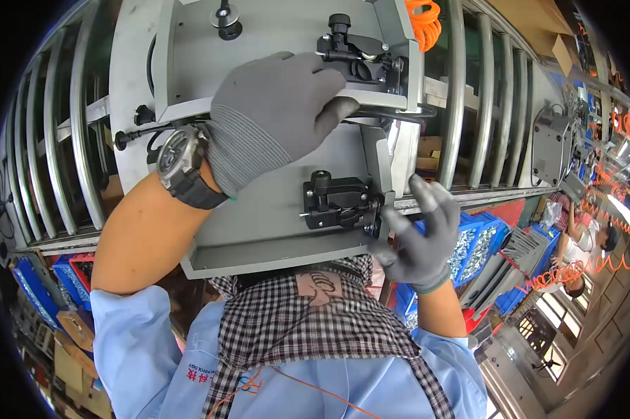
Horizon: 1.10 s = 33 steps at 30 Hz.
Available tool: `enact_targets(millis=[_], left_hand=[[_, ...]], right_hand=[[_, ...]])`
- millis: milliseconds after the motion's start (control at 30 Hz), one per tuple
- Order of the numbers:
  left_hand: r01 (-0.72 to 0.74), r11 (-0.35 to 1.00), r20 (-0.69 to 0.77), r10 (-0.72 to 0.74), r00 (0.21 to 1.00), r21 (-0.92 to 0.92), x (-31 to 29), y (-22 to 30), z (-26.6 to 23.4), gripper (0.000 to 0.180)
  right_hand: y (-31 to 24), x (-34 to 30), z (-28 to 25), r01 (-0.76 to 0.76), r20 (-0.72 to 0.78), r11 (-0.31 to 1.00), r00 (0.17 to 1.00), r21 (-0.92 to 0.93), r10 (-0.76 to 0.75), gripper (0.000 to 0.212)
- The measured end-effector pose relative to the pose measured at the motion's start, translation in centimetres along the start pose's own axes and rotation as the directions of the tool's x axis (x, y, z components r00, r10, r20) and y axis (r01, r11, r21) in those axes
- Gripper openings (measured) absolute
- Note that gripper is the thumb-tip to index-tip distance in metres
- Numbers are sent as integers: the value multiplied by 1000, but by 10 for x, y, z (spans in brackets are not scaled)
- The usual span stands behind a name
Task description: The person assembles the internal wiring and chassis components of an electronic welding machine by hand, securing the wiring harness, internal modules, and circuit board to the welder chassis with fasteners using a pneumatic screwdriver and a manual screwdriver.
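Note:
A grey sheet-metal housing (273, 230) lies in front of me over a roller conveyor. It carries two black latch clamps, one near its front right edge (337, 201) and one further back (357, 54). My left hand (276, 115), in a grey glove with a wristwatch on the wrist, grips an inner metal panel (189, 63) and a black cable (399, 114) at the housing's middle. My right hand (416, 234), also gloved, presses its fingers on the housing's right edge, beside the front clamp.
Steel conveyor rollers (482, 98) run under and behind the housing. Blue bins with metal parts (472, 241) stand at the right. An orange coiled hose (427, 21) hangs at the top. Another person (587, 244) works at far right. Cardboard boxes (77, 349) sit at lower left.

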<state>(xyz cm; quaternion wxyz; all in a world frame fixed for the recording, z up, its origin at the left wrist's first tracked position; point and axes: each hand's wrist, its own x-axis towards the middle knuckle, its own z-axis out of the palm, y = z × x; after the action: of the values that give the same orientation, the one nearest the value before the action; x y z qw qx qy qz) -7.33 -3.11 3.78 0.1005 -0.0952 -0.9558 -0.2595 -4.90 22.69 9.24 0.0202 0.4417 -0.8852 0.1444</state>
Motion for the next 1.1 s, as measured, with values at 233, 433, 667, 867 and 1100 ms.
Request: enact_targets(millis=[233,433,667,867,1100], left_hand=[[1,999,-24,0,1000,44,1,-1,8,26],[-1,998,-35,3,999,58,-5,-6,5,25],[-29,999,-65,32,997,45,9,-5,13,23],[114,982,80,-127,989,148,0,-44,14,42],[-9,973,270,-55,961,232,1,30,-32,59]], right_hand=[[1,-16,23,37,77,999,996,8,-37,48],[-8,-15,34,23,71,999,997,26,-24,42],[-15,-26,44,-156,-33,968,986,197,166,31],[-24,-74,73,-132,-476,973,854,190,209,28],[-83,-249,49,-913,-624,171,-108,369,774,19]])
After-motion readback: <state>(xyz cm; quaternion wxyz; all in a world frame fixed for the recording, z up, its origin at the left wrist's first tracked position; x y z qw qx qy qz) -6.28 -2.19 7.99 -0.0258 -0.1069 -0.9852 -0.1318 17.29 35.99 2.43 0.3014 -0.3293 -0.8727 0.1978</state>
